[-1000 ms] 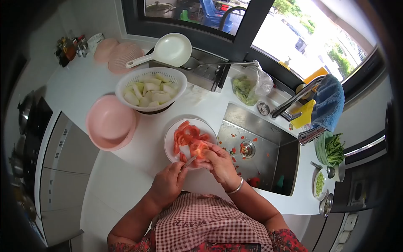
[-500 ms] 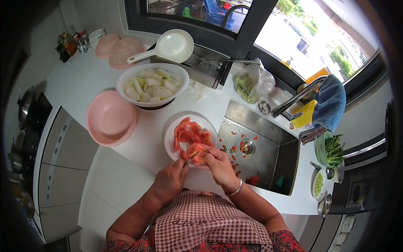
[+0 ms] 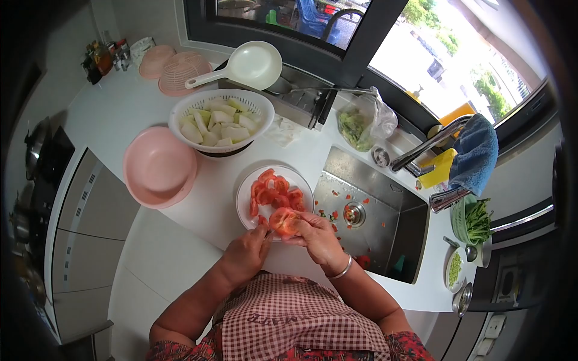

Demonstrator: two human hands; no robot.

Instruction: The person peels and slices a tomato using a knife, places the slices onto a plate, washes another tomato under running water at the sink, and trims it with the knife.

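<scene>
White countertop (image 3: 211, 201) curves round this kitchen corner, and a person in a checked apron (image 3: 295, 310) works at its edge. Their left hand (image 3: 245, 253) is closed snugly round a small knife (image 3: 268, 234), of which only a sliver shows. Their right hand (image 3: 319, 243), below a silver bangle (image 3: 342, 266), pinches a cut tomato (image 3: 282, 222) between thumb and fingers, over the near side of a white plate (image 3: 242, 209) bearing red tomato pieces (image 3: 271, 185). Just right of the plate, scraps dot the steel sink (image 3: 386, 207); to its left sits a pink basin (image 3: 159, 168). Farther back I see a white colander (image 3: 265, 111) of pale chunks (image 3: 220, 125), a white dipper (image 3: 256, 66) behind it, a plastic bag (image 3: 382, 117) of leafy greens (image 3: 355, 129), and a blue cloth (image 3: 475, 156) over the tap (image 3: 430, 144). Beyond everything, bright daylight fills the window (image 3: 415, 66).
</scene>
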